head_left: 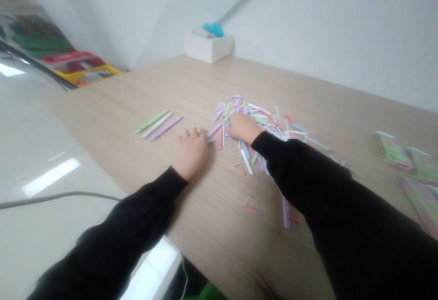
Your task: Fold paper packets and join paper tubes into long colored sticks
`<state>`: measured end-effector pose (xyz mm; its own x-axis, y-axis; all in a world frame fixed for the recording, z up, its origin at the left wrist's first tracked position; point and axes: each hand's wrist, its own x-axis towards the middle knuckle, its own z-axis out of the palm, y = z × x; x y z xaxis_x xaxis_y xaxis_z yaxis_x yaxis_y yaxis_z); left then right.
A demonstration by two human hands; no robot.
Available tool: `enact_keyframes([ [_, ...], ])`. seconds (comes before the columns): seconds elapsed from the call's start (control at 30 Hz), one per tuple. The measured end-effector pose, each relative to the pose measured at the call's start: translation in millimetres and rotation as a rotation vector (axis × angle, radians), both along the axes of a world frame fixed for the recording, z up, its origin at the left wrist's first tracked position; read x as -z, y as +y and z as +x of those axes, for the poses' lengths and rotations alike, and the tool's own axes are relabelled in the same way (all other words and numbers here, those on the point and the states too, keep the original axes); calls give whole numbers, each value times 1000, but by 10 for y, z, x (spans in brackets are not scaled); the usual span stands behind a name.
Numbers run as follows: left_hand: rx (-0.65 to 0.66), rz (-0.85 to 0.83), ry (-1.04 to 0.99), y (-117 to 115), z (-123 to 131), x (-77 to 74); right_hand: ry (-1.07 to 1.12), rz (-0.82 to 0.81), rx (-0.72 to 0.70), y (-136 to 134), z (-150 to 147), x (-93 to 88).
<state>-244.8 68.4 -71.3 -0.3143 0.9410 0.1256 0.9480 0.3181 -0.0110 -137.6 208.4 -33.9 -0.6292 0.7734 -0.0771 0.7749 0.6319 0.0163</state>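
A loose heap of pastel paper strips [256, 126] in pink, lilac, green, blue and white lies on the wood-grain table [219, 227]. My right hand [242, 127] rests palm down on the heap's near part, its fingertips hidden among the strips. My left hand [191, 152] sits at the heap's left edge, fingers curled beside a few strips. Whether those fingers pinch anything is too blurred to tell. To its left, a green, a white and a lilac strip [159, 124] lie side by side, apart from the heap.
Green-and-pink paper packets [393, 150] lie at the right edge. A white box [208, 48] with a blue object on top stands against the back wall. A glossy white surface [44, 154] with a grey cable [58, 196] adjoins the table's left side.
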Motion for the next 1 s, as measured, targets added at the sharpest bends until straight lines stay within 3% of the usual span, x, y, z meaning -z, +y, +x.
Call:
enact_keyframes([
  [0.37, -1, -12, -87, -111, 180, 172, 37, -4, 53, 8, -110, 109],
  [0.53, 12, -12, -130, -103, 167, 203, 90, 56, 58, -50, 5, 14],
  [0.7, 9, 189, -128, -121, 193, 54, 197, 90, -43, -234, 407, -308],
  [0.83, 51, 298, -243, -185, 318, -116, 452, -91, -131, -420, 879, -535],
  [0.9, 99, 203, -311, -197, 383, -107, 614, -223, -165, -503, 1143, -588],
  [1.0, 175, -83, -341, -183, 432, 37, 752, -331, -147, -632, 1530, -617],
])
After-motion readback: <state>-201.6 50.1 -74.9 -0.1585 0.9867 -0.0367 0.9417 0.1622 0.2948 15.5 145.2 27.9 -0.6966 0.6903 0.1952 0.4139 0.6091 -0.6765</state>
